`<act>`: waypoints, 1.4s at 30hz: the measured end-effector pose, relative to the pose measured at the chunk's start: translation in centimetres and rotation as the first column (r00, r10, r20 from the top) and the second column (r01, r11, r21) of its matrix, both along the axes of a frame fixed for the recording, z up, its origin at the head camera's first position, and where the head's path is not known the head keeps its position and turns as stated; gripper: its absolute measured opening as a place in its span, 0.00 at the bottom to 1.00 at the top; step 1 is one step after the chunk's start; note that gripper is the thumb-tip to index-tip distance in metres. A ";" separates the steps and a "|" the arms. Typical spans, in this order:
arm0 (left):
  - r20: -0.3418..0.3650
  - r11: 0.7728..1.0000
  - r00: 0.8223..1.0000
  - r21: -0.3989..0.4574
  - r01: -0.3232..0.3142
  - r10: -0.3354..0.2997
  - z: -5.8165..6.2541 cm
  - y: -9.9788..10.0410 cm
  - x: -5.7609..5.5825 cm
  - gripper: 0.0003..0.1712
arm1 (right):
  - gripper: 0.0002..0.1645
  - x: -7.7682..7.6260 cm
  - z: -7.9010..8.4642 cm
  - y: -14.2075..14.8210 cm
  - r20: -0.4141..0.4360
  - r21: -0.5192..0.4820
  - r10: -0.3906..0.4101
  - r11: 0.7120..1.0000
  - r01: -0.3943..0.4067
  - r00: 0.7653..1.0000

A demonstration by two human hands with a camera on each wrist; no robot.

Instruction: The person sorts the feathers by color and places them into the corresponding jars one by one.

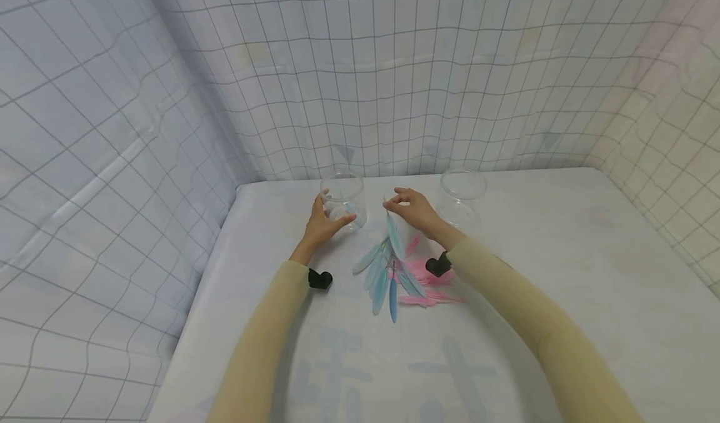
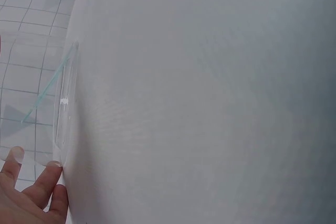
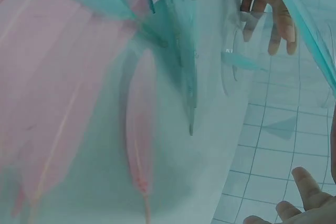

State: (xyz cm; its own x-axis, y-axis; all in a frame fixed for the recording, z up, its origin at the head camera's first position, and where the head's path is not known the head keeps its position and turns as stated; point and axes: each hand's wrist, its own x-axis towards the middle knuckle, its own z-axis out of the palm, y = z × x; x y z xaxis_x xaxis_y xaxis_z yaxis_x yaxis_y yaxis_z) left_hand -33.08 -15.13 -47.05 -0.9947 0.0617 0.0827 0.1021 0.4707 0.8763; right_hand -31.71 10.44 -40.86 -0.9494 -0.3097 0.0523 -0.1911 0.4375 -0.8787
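A clear jar (image 1: 344, 200) standing on the worktop (image 1: 562, 273) is gripped by the left hand (image 1: 323, 226), with one blue feather already inside. A blue feather (image 1: 395, 235) is pinched by the right hand (image 1: 413, 209) just beside that jar. Blue and pink feathers (image 1: 402, 279) are piled below; a second jar (image 1: 462, 198) stands right.

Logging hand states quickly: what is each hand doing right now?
Left hand: grips the clear jar.
Right hand: pinches a blue feather by its quill.
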 end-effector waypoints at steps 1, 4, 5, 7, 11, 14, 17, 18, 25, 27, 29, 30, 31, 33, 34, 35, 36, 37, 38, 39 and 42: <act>-0.002 1.000 1.000 0.002 0.001 -0.001 0.0 0.0 0.0 0.59 | 0.19 -0.2 0.2 -0.2 -0.006 -0.010 -0.012 1.000 0.012 1.000; -0.006 1.000 1.000 0.005 0.007 -0.007 0.1 0.0 -0.2 0.59 | 0.19 -0.6 0.8 -1.0 -0.031 -0.051 -0.044 0.998 0.043 0.999; -0.007 1.000 1.000 0.005 0.011 -0.011 0.1 0.0 -0.2 0.59 | 0.19 -0.7 1.0 -1.2 -0.040 -0.071 -0.056 0.996 0.053 0.998; -0.007 1.000 1.000 0.005 0.016 -0.016 0.2 0.0 -0.3 0.58 | 0.19 -1.0 1.5 -1.7 -0.060 -0.110 -0.086 0.991 0.079 0.994; -0.008 1.000 1.000 0.001 0.017 -0.017 0.3 -0.1 -0.3 0.59 | 0.19 -1.7 2.4 -2.5 -0.096 -0.177 -0.148 0.976 0.129 0.984; -0.012 1.000 1.000 0.000 0.013 -0.013 0.4 -0.2 -0.4 0.59 | 0.18 -2.0 3.0 -3.1 -0.110 -0.216 -0.186 0.963 0.159 0.976; -0.015 1.000 1.000 0.000 0.011 -0.011 0.3 -0.2 -0.5 0.59 | 0.18 -2.4 3.4 -3.5 -0.108 -0.256 -0.219 0.949 0.185 0.970; -0.017 1.000 1.000 0.000 0.009 -0.009 0.3 -0.3 -0.6 0.59 | 0.18 -2.5 3.5 -3.7 -0.109 -0.268 -0.228 0.944 0.192 0.968; -0.019 1.000 1.000 -0.004 0.004 -0.004 0.1 -0.4 -0.8 0.59 | 0.19 -3.4 5.0 -5.0 -0.118 -0.372 -0.311 0.894 0.249 0.943; -0.015 1.000 1.000 0.000 0.006 -0.006 0.0 -0.4 -0.7 0.59 | 0.19 -3.6 5.3 -5.5 -0.117 -0.390 -0.342 0.879 0.273 0.932; -0.014 1.000 1.000 -0.001 0.009 -0.009 0.0 -0.4 -0.8 0.59 | 0.20 -3.8 5.5 -6.0 -0.111 -0.408 -0.366 0.865 0.293 0.924; -0.016 1.000 1.000 -0.002 0.010 -0.010 0.0 -0.5 -0.7 0.59 | 0.20 -3.9 5.6 -6.2 -0.109 -0.412 -0.374 0.860 0.301 0.921; -0.018 1.000 1.000 -0.002 0.011 -0.011 0.0 -0.5 -0.8 0.59 | 0.20 -3.9 5.6 -6.4 -0.103 -0.415 -0.383 0.855 0.310 0.918; -0.025 1.000 1.000 -0.004 0.012 -0.012 0.0 -0.6 -0.8 0.58 | 0.20 -4.1 5.5 -6.9 -0.095 -0.426 -0.396 0.846 0.322 0.913; -0.026 1.000 1.000 -0.005 0.012 -0.012 0.0 -0.6 -0.8 0.58 | 0.20 -4.2 5.5 -7.0 -0.089 -0.434 -0.401 0.840 0.326 0.912; -0.025 1.000 1.000 -0.005 0.013 -0.013 -0.1 -0.6 -0.8 0.58 | 0.20 -4.3 5.4 -7.2 -0.088 -0.439 -0.409 0.834 0.333 0.908; -0.023 1.000 1.000 -0.004 0.013 -0.013 -0.1 -0.7 -0.8 0.58 | 0.20 -4.4 5.2 -7.4 -0.088 -0.444 -0.421 0.828 0.343 0.903; -0.020 1.000 1.000 -0.004 0.012 -0.012 -0.2 -0.7 -0.8 0.58 | 0.19 -4.5 5.1 -7.5 -0.089 -0.455 -0.430 0.820 0.348 0.898; -0.019 1.000 1.000 -0.004 0.013 -0.013 -0.2 -0.7 -0.8 0.58 | 0.19 -4.6 5.0 -7.7 -0.092 -0.466 -0.437 0.813 0.349 0.895; -0.018 1.000 1.000 -0.001 0.013 -0.013 -0.2 -0.7 -0.8 0.58 | 0.19 -4.7 4.9 -7.8 -0.096 -0.473 -0.441 0.809 0.349 0.892; -0.018 1.000 1.000 0.008 0.011 -0.011 -0.3 -0.7 -1.0 0.58 | 0.18 -4.9 4.5 -8.2 -0.112 -0.472 -0.445 0.811 0.346 0.889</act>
State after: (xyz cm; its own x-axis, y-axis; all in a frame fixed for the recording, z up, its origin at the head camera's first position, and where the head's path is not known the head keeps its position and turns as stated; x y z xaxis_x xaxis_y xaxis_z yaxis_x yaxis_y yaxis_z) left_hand -34.05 -15.85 -47.40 -0.9923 0.0723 0.1008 0.1228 0.4625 0.8781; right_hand -36.57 2.29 -36.34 -0.9351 0.1911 0.2983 -0.2826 0.1053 -0.9534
